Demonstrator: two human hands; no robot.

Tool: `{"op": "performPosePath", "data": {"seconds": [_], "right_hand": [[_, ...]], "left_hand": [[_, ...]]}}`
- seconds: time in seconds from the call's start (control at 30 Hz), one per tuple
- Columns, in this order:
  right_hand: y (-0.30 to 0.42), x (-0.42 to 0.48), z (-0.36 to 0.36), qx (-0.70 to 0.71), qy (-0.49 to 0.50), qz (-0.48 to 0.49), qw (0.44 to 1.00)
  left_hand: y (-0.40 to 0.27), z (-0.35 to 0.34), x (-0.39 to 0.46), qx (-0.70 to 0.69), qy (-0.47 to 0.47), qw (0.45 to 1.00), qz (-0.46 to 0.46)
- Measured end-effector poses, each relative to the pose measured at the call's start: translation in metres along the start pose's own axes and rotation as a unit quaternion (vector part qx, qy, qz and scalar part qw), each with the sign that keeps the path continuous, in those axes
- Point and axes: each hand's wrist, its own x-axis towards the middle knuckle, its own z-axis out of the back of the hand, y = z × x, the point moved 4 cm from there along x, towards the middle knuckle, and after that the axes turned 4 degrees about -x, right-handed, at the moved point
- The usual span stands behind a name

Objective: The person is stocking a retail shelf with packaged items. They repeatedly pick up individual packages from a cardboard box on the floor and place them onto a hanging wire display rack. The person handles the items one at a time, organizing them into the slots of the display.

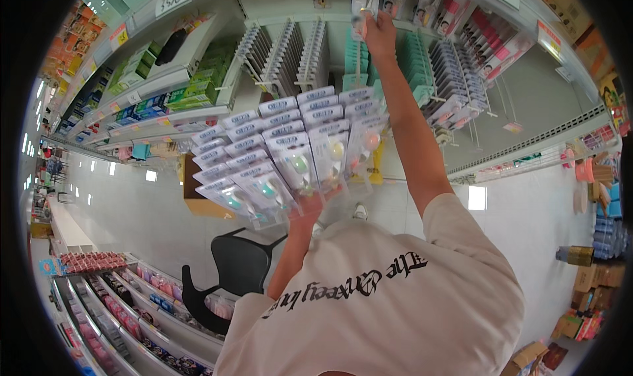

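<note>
My left hand [309, 205] is under a clear plastic display tray [346, 195] and bears it up in front of my body. Upright rows of white blister packs [292, 163] fill this tray, each with a small rounded item in green, yellow, orange or teal. My right hand [382, 33] is raised to the top of the shelf unit. Its fingers pinch a blister pack [360, 27] among similar packs hanging there. Whether that pack is on a hook cannot be seen.
Pegs ahead carry white packs [282, 54], teal packs [415, 64] and pink packs [502, 42]. Boxed goods [198, 79] line the left shelves. A cardboard box [210, 205] and a black chair [242, 262] stand on the floor to the left. Tiered shelves [148, 321] are behind the chair.
</note>
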Motion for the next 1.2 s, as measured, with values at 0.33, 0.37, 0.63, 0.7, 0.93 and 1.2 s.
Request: {"op": "performPosePath", "data": {"seconds": [0.33,0.37,0.63,0.7,0.93,1.2], "right_hand": [[-0.018,0.015,0.002,-0.181,-0.159,0.112,0.964],[-0.016,0.012,0.008,-0.183,-0.173,0.129,0.959],[0.082,-0.147,0.085,-0.001,-0.14,0.065,0.988],[0.085,-0.198,0.097,-0.017,-0.13,0.031,0.991],[0.075,-0.301,0.084,-0.099,0.029,-0.094,0.99],[0.035,-0.315,0.089,-0.211,0.043,-0.13,0.968]], "left_hand": [[-0.002,-0.001,-0.006,0.024,-0.016,1.0,-0.01],[-0.002,-0.001,-0.006,0.023,-0.015,1.0,-0.013],[-0.009,-0.056,-0.023,-0.459,0.2,0.839,0.215],[-0.004,-0.063,-0.013,-0.685,0.216,0.617,0.32],[0.003,-0.03,0.043,-0.93,0.027,-0.167,0.327],[-0.008,-0.05,0.008,-0.94,0.07,-0.108,0.316]]}}
